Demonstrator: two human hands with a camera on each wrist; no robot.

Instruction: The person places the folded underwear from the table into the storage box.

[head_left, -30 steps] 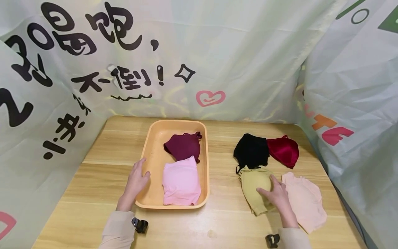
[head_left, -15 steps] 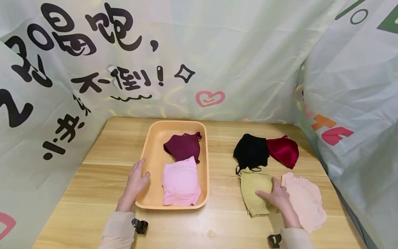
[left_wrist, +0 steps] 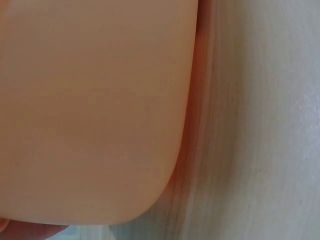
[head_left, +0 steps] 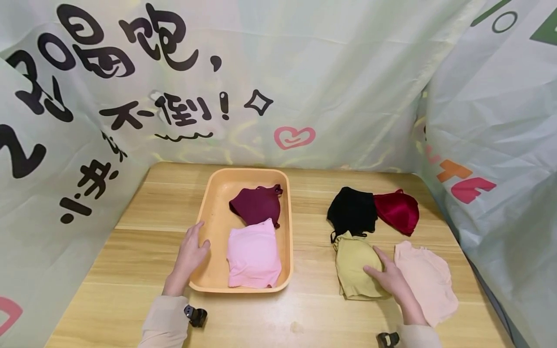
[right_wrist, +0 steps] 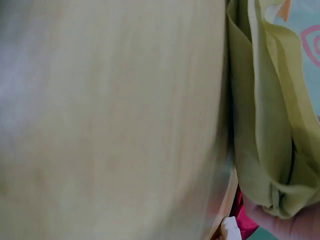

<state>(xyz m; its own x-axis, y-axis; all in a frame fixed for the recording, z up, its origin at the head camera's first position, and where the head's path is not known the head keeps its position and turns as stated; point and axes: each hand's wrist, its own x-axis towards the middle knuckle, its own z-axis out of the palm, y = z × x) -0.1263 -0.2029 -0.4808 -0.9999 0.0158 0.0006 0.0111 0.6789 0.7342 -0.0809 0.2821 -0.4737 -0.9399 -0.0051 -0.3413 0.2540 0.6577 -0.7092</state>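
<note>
In the head view, my left hand [head_left: 191,251] holds the left rim of an orange tray [head_left: 285,241], thumb over the inner side. The left wrist view shows the tray's outer wall [left_wrist: 100,115] close up. Inside the tray lie a folded pink bra [head_left: 254,255] and a maroon bra [head_left: 256,205]. On the right, my right hand [head_left: 393,280] grips the right side of a folded yellow-green bra [head_left: 354,266], its thumb on the cup. Layered folds of the yellow-green bra [right_wrist: 265,125] fill the right of the right wrist view, fingers at its lower end.
Behind the yellow-green bra lie a black bra [head_left: 351,210] and a shiny red bra [head_left: 397,211]. A pale peach bra [head_left: 426,280] rests right beside my right hand. Printed curtains [head_left: 348,87] enclose the wooden table [head_left: 322,309] at the back and sides.
My right hand has shifted slightly right and down along the yellow-green bra, whose lower edge and folds have changed shape a little. My left hand and the tray stay put.
</note>
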